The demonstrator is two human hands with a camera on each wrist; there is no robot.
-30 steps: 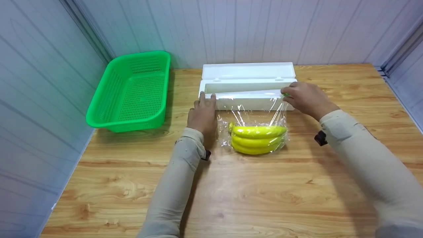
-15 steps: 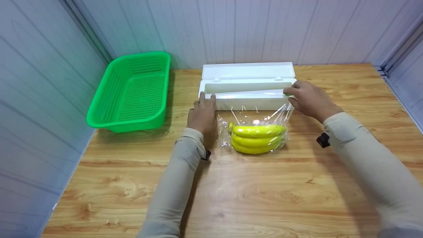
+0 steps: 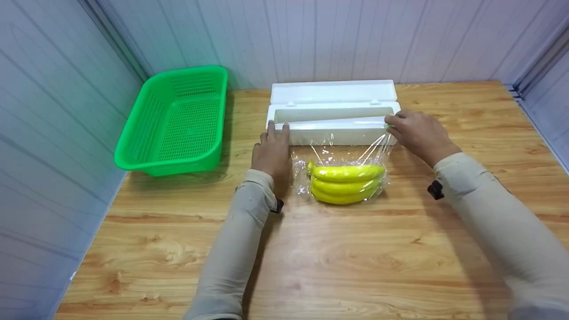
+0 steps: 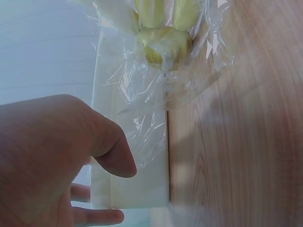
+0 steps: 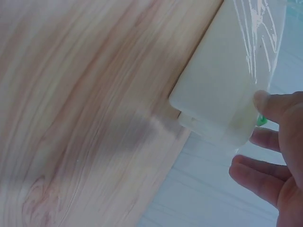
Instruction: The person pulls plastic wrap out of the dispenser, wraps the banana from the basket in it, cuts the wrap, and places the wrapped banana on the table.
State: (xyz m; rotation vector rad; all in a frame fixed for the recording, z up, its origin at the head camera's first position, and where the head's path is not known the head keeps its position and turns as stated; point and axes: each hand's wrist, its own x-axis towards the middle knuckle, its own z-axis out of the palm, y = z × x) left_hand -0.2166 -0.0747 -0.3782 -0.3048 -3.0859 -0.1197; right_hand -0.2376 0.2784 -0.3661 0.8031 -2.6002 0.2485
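A white cling film dispenser box [image 3: 338,137] stands near the back wall with its lid [image 3: 333,92] raised. Clear cling film [image 3: 338,153] runs from it over a bunch of bananas [image 3: 346,184] on the table. My left hand [image 3: 272,153] rests at the box's left end with its fingers extended; in the left wrist view the thumb [image 4: 118,156] lies across the front face. At the right end my right hand [image 3: 420,133] pinches a small green slider [image 5: 261,120], mostly hidden by the fingers, on the strip [image 3: 329,125] along the box's front edge. The film is gathered in creases beside this hand.
A green plastic basket [image 3: 213,155] stands on the left of the wooden table [image 3: 355,258]. White panelled walls [image 3: 355,40] close in the back and both sides. A black wrist camera [image 3: 435,190] sits under the right sleeve.
My right hand has slid slightly right along the front strip with the green slider, and the film's creases have shifted with it. My left hand and the bananas have stayed in place.
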